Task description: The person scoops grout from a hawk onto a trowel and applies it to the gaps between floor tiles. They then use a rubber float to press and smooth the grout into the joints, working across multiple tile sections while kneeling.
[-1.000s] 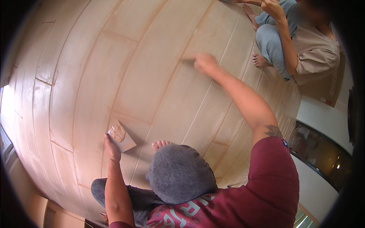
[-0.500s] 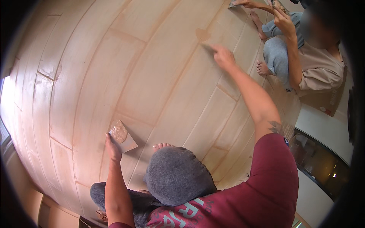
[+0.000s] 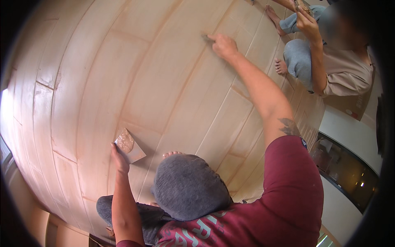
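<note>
My left hand (image 3: 120, 159) is closed on the edge of a flat, square spreader plate (image 3: 135, 153). A lump of pinkish-beige grout paste (image 3: 125, 140) sits on that plate. Far ahead, my outstretched right hand (image 3: 225, 46) grips a small, thin spreader (image 3: 205, 37), seen almost edge-on. Its blade is at the floor beside a long joint between wood-look tiles (image 3: 164, 86). Orange-brown grout marks the joints and hazes the tiles around them.
Another person (image 3: 308, 53) squats barefoot at the upper right, holding a plate with paste. Behind that person lies a brown cardboard box (image 3: 354, 107). A white cabinet with a dark glass front (image 3: 349, 168) stands to the right. My bent knee (image 3: 191, 187) is in the lower middle.
My right hand has moved left and farther away with the spreader. A wet grout patch near it no longer shows. The other person's lower hand and tool have mostly left the picture.
</note>
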Action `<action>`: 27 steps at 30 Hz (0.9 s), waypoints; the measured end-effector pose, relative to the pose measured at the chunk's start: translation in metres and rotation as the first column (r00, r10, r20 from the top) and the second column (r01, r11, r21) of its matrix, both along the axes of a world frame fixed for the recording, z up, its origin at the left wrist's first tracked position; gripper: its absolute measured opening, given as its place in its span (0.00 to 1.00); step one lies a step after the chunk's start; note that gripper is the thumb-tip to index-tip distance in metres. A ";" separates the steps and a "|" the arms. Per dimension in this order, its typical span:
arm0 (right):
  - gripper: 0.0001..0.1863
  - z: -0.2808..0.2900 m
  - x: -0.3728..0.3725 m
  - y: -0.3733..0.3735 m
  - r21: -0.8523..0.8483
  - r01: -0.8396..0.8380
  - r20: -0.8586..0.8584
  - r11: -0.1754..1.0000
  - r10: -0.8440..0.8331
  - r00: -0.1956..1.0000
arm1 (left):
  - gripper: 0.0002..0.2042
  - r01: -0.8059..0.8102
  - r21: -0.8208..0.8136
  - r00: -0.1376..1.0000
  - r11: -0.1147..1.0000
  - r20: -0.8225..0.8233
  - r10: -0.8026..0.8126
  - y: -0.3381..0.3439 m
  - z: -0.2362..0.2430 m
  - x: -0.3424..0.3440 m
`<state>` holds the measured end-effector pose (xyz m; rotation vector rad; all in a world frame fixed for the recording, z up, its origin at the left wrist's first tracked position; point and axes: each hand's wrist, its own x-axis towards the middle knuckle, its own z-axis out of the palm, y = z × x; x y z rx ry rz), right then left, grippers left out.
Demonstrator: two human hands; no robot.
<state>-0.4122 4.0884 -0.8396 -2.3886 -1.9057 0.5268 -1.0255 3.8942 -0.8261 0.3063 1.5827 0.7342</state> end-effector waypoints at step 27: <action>0.15 0.209 -0.239 -0.288 -0.095 0.674 -0.967 0.732 -0.228 0.111 | 0.34 0.142 0.486 0.988 0.862 -0.012 -0.157 0.022 0.103 0.009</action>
